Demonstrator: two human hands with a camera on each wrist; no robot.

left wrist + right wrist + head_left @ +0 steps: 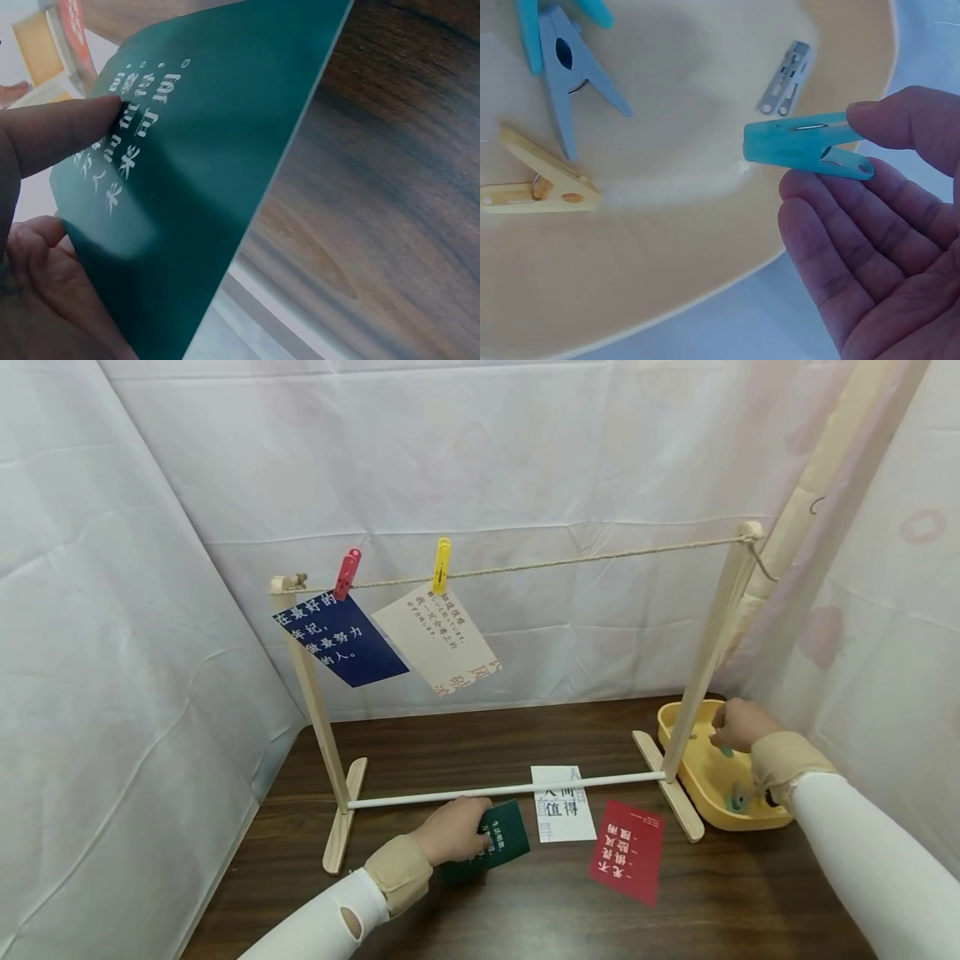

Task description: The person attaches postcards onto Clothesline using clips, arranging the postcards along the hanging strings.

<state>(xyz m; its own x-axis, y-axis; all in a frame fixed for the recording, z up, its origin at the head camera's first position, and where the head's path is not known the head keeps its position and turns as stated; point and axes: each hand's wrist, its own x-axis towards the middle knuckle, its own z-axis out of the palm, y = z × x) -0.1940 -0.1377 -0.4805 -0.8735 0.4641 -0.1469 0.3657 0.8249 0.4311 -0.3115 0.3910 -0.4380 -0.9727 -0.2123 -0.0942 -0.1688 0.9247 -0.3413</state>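
Note:
My left hand [452,829] pinches a dark green card [217,142] with white writing, thumb on its printed face and fingers behind. In the head view that card is just in front of the rack's white lower bar [465,793]. Over the yellow tray [693,797] at the right, my right hand [744,725] holds a turquoise clothespin [802,142] between thumb and fingers, by its handle end. Inside the tray, the right wrist view shows a grey-blue clothespin [562,71], a yellow clothespin [544,180], a metal clip [786,79] and part of another turquoise clothespin [529,34].
A rope [600,558] spans the wooden rack [705,668]. A red clothespin [347,574] holds a blue card [352,647] on it; a yellow clothespin [442,566] holds a cream card [427,639]. A white card [564,822] and a red card [630,852] lie on the table.

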